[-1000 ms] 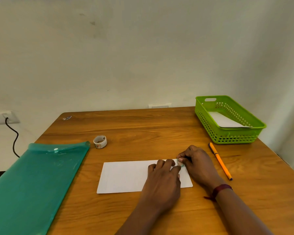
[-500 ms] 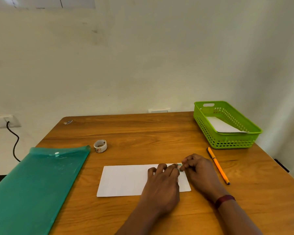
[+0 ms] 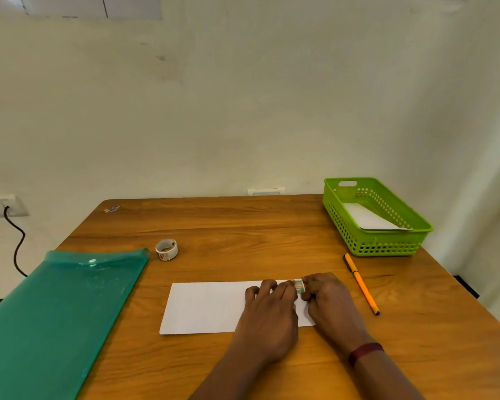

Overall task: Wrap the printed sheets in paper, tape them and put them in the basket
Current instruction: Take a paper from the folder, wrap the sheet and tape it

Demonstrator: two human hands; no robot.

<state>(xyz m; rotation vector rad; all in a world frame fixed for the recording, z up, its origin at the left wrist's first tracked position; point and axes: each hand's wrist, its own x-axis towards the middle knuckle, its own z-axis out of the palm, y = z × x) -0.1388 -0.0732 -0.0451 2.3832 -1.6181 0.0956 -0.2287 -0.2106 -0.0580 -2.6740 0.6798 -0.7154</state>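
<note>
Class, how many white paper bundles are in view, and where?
2. One bundle lies on the table under the left hand and right hand; another bundle lies inside the green basket, perhaps hiding others.

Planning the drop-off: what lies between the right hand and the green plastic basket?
Head view: a slim orange pen lies on the wooden table between them.

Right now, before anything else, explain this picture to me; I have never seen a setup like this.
No machine here: a person works with bare hands, filmed by one camera worn on the head, looking down. On the wooden table lies a folded white paper packet. The left hand presses on it; the right hand pinches a small greenish piece, probably tape, at its far edge. Around: a tape roll, a green plastic sheet, an orange pen, and a green basket holding a second packet.
</note>
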